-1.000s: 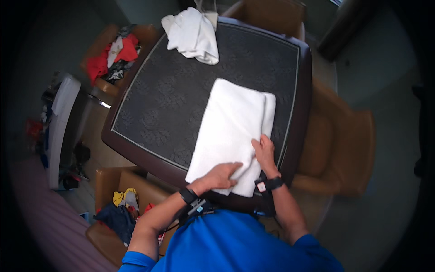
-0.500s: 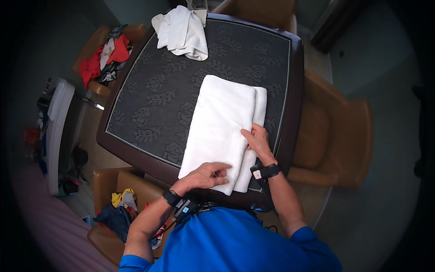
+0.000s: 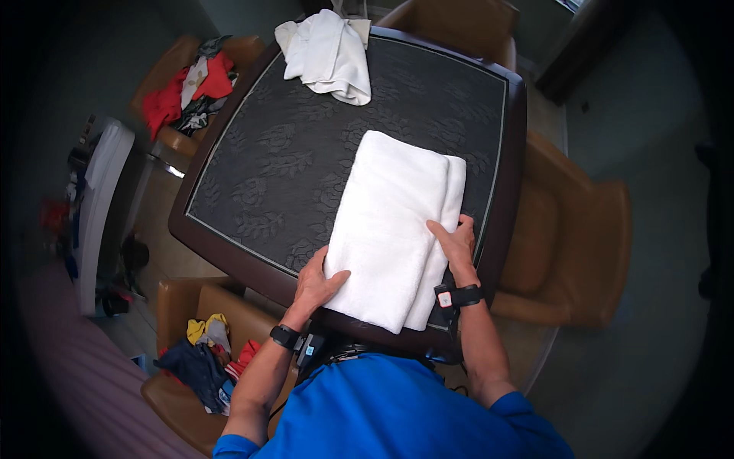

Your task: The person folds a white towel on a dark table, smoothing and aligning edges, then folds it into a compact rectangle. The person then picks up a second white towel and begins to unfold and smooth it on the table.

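A folded white towel lies at the near right of the table, its upper layer offset so that a strip of the lower layer shows along the right side. My left hand grips the towel's near left edge, the thumb on top and the fingers along the side. At the right edge, my right hand has its thumb on the upper layer and its fingers round the outer side of the lower one. The undersides of both grips are hidden.
The dark table has a raised floral pattern and a brown rim. A crumpled white cloth lies at its far edge. Brown chairs stand around; two hold clothes, a red and dark pile and a blue and yellow pile.
My left hand has gone from the towel's near top surface to its left edge. My right hand has shifted to the outer right edge. The whole view has moved slightly.
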The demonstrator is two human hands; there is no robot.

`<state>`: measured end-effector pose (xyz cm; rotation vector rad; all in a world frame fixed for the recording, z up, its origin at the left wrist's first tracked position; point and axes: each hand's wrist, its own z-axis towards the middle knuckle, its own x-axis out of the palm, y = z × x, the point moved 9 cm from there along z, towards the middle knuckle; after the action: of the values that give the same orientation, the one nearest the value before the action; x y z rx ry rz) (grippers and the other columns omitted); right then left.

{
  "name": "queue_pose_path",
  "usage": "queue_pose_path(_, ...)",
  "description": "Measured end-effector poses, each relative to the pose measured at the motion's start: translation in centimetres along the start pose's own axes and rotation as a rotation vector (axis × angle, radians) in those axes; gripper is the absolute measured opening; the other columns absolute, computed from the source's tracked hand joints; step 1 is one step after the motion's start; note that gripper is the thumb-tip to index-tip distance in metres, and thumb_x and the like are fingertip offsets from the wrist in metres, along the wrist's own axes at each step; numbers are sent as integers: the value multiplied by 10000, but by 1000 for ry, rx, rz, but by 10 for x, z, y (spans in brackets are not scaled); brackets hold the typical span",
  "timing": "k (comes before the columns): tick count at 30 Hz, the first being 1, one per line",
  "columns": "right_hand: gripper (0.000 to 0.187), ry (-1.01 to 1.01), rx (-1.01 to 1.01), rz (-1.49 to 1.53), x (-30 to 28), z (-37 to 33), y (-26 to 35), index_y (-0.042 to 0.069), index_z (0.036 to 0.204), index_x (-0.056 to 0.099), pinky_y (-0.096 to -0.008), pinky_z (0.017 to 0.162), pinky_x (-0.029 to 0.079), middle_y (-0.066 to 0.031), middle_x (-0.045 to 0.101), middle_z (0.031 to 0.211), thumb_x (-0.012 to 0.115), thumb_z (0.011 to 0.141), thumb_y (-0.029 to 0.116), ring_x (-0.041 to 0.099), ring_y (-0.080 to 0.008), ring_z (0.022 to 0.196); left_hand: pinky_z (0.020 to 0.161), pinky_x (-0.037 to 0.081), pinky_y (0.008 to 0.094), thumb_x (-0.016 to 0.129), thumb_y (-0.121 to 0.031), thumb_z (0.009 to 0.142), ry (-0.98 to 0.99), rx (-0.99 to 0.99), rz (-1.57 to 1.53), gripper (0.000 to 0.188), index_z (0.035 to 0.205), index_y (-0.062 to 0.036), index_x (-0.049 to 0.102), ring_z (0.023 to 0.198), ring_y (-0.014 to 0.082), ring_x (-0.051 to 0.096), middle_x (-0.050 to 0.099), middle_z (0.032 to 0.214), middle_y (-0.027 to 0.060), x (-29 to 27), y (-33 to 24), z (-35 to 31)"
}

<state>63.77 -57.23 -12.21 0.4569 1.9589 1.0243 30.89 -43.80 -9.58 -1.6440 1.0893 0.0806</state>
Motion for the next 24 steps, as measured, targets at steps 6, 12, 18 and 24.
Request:
queue_pose_path(6,566,379,138,643,33,-7,19,-115,1234,584,-389,803,565,-201,673,1115,791,789,167,693,-277,908,933,535,393,794,-282,738,141,-103,-190,717,1336,19,537,1030,293,681,669,1175,213,6,1,25)
queue_pose_path(12,576,366,70,817,50,-44,69,-102,1287,554,-385,855,554,-204,665,1151,758,792,108,682,-286,948,937,531,368,804,-241,723,140,33,-220,711,1337,13,551,1040,284,680,678,1166,207,-43,-4,31)
queue_pose_path(18,599,217,70,859,98,-85,127,-144,1296,520,-388,887,533,-223,645,1183,745,797,100,660,-304,1005,939,506,431,784,-249,757,3,328,57,644,1317,-9,576,1073,361,629,656,1162,208,-141,2,60)
queue_pose_path(24,532,32,226,977,153,-101,144,-165,1285,517,-412,856,561,-236,640,1172,692,830,50,676,-330,969,1034,452,440,804,-422,801,367,674,-44,780,1338,72,527,1192,412,550,540,1311,261,-117,-18,35)
